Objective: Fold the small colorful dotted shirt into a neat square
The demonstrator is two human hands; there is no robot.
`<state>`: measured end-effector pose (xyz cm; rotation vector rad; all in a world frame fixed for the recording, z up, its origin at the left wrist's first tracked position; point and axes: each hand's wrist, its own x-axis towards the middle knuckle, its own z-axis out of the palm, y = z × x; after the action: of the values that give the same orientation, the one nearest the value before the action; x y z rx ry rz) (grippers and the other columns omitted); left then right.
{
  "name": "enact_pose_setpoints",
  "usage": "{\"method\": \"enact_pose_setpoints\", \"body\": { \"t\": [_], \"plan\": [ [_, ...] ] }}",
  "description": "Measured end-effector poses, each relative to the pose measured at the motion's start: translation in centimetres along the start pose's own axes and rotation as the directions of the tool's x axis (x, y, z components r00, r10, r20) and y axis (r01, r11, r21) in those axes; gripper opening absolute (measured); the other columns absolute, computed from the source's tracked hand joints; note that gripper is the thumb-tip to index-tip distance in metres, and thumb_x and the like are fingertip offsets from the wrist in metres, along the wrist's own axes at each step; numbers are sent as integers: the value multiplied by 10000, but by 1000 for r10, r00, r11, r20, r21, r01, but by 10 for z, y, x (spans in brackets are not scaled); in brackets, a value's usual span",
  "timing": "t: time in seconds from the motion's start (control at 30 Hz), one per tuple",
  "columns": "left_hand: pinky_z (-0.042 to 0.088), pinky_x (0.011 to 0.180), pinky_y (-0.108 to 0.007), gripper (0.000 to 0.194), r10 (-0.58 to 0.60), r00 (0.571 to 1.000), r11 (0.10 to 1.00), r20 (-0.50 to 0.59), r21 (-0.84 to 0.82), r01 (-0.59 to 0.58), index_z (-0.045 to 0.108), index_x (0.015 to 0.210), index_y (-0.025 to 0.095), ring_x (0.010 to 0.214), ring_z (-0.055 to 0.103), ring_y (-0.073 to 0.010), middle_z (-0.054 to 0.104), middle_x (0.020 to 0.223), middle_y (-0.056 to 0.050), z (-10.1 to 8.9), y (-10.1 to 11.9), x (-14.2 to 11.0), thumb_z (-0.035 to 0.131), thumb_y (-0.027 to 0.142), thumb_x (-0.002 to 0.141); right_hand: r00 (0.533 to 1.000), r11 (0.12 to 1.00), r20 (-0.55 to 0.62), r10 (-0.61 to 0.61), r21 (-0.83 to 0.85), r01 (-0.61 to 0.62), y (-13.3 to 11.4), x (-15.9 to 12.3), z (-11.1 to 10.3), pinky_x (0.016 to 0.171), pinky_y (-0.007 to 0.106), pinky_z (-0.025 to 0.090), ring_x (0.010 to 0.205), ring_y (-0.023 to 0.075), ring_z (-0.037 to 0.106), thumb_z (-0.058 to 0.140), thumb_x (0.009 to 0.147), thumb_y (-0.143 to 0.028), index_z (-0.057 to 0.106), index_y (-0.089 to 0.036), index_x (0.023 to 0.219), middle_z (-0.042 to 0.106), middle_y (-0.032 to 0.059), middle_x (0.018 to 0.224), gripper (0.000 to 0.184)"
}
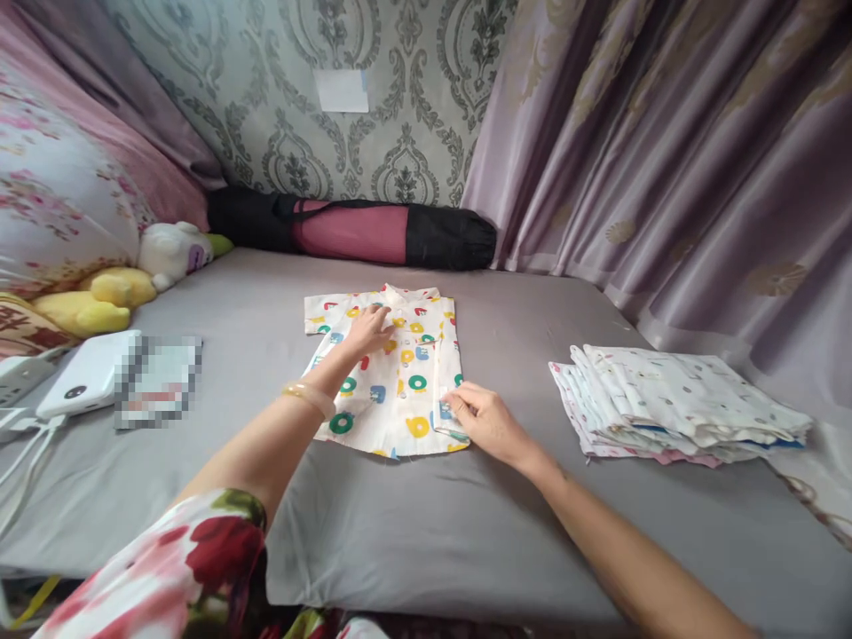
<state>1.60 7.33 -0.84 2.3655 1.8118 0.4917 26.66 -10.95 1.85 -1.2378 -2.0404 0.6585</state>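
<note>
A small white shirt point(399, 426) with a short sleeve, a collar and a print of colourful letter-like shapes lies spread on the grey bed sheet. Its right side is folded inward in a narrow strip, and the left sleeve sticks out flat. My left hand point(373, 330) rests on the upper chest of the shirt, fingers apart. At the lower right edge, my right hand point(489, 422) is closed with its thumb and fingertips on the folded strip near the hem.
A stack of folded printed cloths point(692, 399) lies at the right. On the left are a white power bank point(93, 377) with cables, a blurred flat item point(160, 382) and plush toys point(99, 297). A long black-and-pink bag point(352, 231) lies along the wall.
</note>
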Motion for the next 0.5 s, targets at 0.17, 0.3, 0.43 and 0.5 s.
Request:
{"method": "enact_pose_setpoints", "body": {
  "t": [0.17,0.3,0.43,0.5],
  "plan": [
    [390,1060,-397,340,130,985,987,116,84,-140,565,1215,239,1258,498,-258,566,1321,-91,-17,-23,-39,447,390,934,999,962,36,11,-272,-1,18,65,-6,1055,349,389,1240,217,529,318,1018,-315,612,-191,1261,591,107,1342,400],
    [301,1141,-444,395,113,989,986,94,109,-123,530,1290,204,1370,413,-261,504,1432,-122,-10,-17,-55,346,379,987,961,827,80,263,-532,-182,39,128,11,1204,464,113,1489,237,142,233,1028,-364,297,-110,1529,200,119,1616,565],
    [218,1182,-495,491,36,996,994,80,101,-44,432,1422,158,1456,296,-282,371,1553,-155,1,-14,-59,284,378,1009,945,756,110,309,-630,-174,52,174,28,1211,463,22,1502,221,3,165,1030,-455,175,-130,1573,59,64,1642,633],
    [214,1186,-494,500,38,996,995,79,92,-45,431,1432,160,1460,295,-279,370,1555,-155,3,-14,-59,288,383,1007,936,744,114,334,-641,-187,56,188,32,1207,487,27,1502,238,1,143,1027,-484,176,-169,1578,48,50,1645,636]
  ]
}}
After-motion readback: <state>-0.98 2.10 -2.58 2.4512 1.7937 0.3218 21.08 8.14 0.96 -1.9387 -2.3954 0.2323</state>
